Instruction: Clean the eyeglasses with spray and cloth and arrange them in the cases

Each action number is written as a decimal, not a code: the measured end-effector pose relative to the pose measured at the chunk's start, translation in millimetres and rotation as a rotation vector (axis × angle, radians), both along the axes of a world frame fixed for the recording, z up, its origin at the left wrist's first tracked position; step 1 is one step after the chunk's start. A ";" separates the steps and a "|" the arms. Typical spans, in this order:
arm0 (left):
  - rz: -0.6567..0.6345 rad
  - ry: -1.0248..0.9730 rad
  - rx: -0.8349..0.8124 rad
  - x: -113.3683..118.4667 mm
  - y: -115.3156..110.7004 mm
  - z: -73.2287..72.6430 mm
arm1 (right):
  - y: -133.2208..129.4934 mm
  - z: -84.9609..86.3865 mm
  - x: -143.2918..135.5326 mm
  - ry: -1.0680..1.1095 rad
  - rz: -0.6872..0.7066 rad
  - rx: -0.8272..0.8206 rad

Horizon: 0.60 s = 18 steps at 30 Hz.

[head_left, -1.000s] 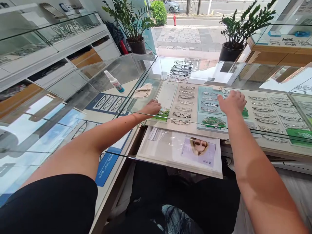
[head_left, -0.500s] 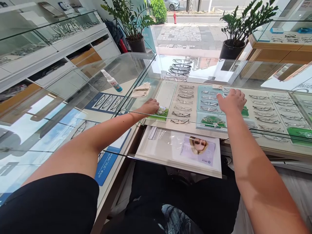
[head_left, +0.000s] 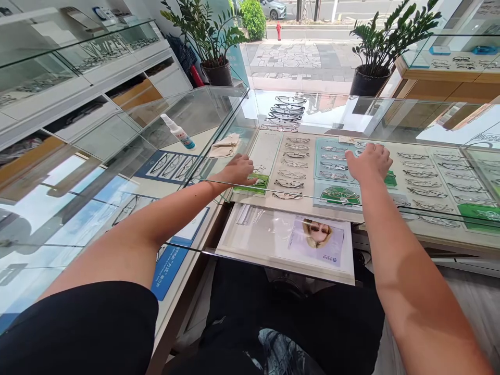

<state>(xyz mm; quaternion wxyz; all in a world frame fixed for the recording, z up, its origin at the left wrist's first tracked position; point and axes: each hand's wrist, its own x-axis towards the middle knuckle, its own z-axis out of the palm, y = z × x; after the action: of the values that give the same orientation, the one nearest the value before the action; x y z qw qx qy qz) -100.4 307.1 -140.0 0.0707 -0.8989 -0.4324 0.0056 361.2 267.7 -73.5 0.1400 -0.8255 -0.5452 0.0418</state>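
Note:
My left hand hovers low over the left end of the display case, next to a green card with a pair of glasses just beyond its fingers. Its thumb stands apart from the fingers, and I see nothing held in it. Further right, my right hand is over a light blue display sheet, thumb and fingers spread and holding nothing. Between the hands lies a column of glasses. Part of the blue sheet is hidden by the right hand.
A pulled-out drawer holds a lilac leaflet and clear plastic sleeves. A spray bottle and a beige cloth lie at left. More glasses fill the right side. Glass edges run across the case.
My left hand's thumb has stretched out over the green card, apart from the fingers. The right hand keeps its place and pose. The view has shifted slightly.

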 end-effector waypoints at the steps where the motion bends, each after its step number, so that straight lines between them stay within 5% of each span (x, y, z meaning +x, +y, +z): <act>1: 0.004 0.010 0.016 2.1 2.0 -0.4 | 0.5 -0.9 0.2 0.002 -0.001 0.007; 10: 0.051 0.075 0.036 28.6 23.7 -16.9 | -1.7 2.9 -3.0 0.030 -0.003 0.020; 18: 0.033 0.199 -0.033 26.1 31.3 -27.1 | 0.5 -1.0 -2.2 0.030 -0.004 0.019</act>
<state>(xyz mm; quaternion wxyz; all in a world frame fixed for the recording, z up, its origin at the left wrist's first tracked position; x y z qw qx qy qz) -74.3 338.4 -167.1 0.0986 -0.8878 -0.4376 0.1030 359.0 268.2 -74.5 0.1561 -0.8245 -0.5417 0.0488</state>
